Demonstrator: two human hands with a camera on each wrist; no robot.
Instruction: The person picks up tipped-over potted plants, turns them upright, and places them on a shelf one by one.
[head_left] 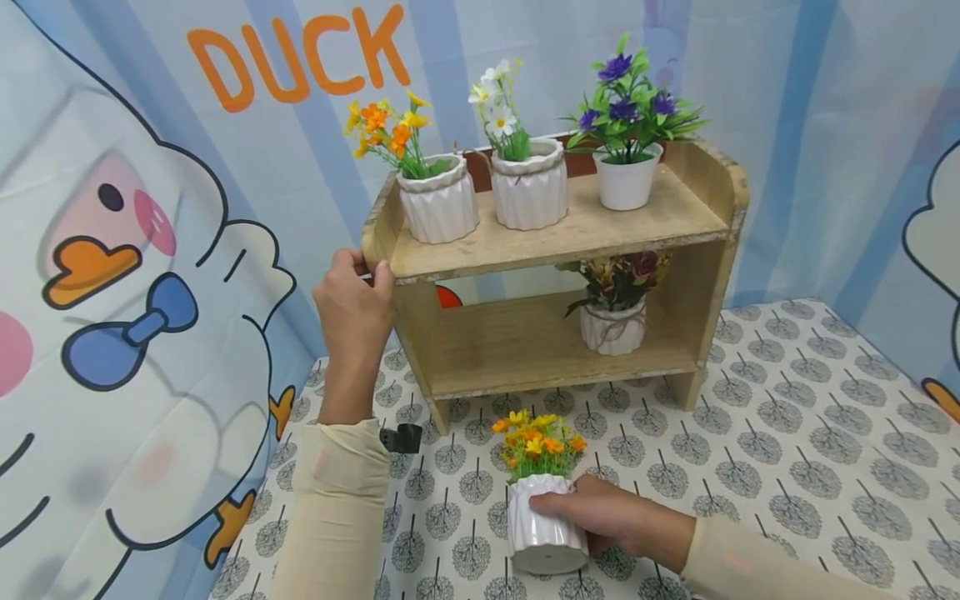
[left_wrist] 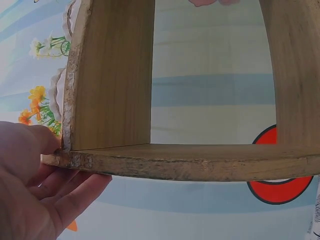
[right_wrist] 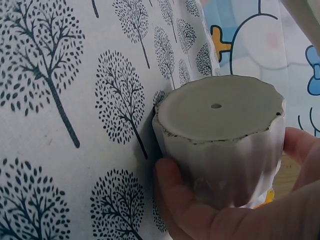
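Note:
My right hand [head_left: 600, 512] grips a white ribbed flowerpot [head_left: 546, 525] with orange and yellow flowers [head_left: 538, 442], tilted so that its underside shows. In the right wrist view the pot's base [right_wrist: 220, 107] has a small hole, and fingers curl round its sides. My left hand [head_left: 352, 308] holds the upper left side edge of a two-tier wooden shelf [head_left: 480, 258]; in the left wrist view the thumb lies on one side of the board [left_wrist: 200, 165] and the fingers on the other.
On the top tier stand a pot of orange flowers [head_left: 438, 204], a pot of white flowers [head_left: 529, 187] and a pot of purple flowers [head_left: 626, 179]. A twine-tied pot of dried-looking flowers [head_left: 612, 327] sits on the lower tier. A tree-patterned cloth [head_left: 787, 467] covers the table; a duck-print curtain hangs behind.

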